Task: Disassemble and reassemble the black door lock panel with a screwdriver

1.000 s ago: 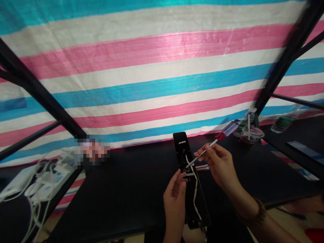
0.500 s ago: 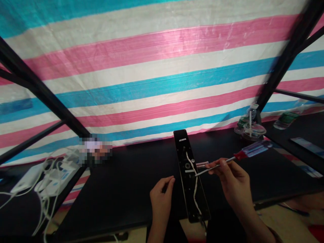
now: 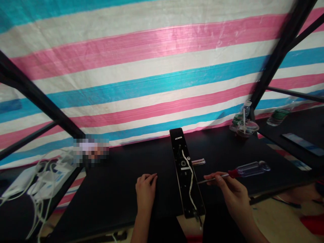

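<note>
A long, narrow black panel (image 3: 179, 179) lies on the black table with one end toward me, overhanging the near edge. A white cable (image 3: 191, 184) runs along its upper face, and short wire ends hang at the near end. To its right, my right hand (image 3: 234, 194) grips the shaft of a screwdriver (image 3: 249, 169) between thumb and fingers. The clear handle with a red collar points away to the right, and the tip is by the panel's right edge; I cannot tell if it touches. On the left, my left hand (image 3: 146, 189) rests on the table, holding nothing.
A small clear packet (image 3: 198, 162) lies just right of the panel. Farther back stand a plastic cup with a straw (image 3: 246, 128) and a water bottle (image 3: 238, 121). White power strips with tangled cables (image 3: 50, 179) lie at left. Black frame posts (image 3: 275, 62) rise on both sides.
My left hand has moved left, away from the panel. My right hand has drawn the screwdriver lower, its tip shifting from over the panel's middle to its right edge. The view has shifted slightly.
</note>
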Motion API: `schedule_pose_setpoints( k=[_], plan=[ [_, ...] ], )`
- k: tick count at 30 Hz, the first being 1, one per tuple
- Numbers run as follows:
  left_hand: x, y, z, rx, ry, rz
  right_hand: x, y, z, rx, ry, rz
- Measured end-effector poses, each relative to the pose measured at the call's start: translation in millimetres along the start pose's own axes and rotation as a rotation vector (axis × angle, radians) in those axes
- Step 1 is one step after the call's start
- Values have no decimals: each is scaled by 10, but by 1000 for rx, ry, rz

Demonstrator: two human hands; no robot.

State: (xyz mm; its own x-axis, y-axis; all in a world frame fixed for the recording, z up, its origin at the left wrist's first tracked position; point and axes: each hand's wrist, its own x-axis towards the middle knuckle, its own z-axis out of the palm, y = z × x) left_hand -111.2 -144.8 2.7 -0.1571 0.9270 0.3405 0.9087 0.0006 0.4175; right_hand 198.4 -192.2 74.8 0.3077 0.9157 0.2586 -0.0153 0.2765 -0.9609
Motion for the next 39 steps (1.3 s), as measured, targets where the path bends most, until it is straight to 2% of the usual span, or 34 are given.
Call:
schedule_pose_setpoints(
  k=[6, 10, 13, 14, 17, 21, 26, 34, 39],
  plan=[
    [181, -139, -83, 73, 16, -83, -25, -43, 67, 15, -8, -37],
    [135, -55, -97, -1, 93, -82, -48, -30, 93, 26, -29, -26],
    [-66, 212, -77, -180, 188, -66, -63, -6, 78, 22, -41, -24],
    [-156, 333, -63, -259, 182, -59, -66, 2, 69, 15, -44, -25],
    [-430, 718, -2, -471, 64, -17, -66, 11, 46, -31, -60, -32],
    [-617, 1088, 99, -547, -51, 53, -64, -23, 46, -84, -73, -46],
    [-513, 1211, 154, -530, -68, 67, -79, -58, 69, -130, -99, -108],
    [-273, 1276, 81, -493, -117, 94, -60, -56, 70, -225, -156, -244],
    [-176, 1348, 111, -481, -91, 72, -99, -91, 63, -240, -262, -184]
  ],
)
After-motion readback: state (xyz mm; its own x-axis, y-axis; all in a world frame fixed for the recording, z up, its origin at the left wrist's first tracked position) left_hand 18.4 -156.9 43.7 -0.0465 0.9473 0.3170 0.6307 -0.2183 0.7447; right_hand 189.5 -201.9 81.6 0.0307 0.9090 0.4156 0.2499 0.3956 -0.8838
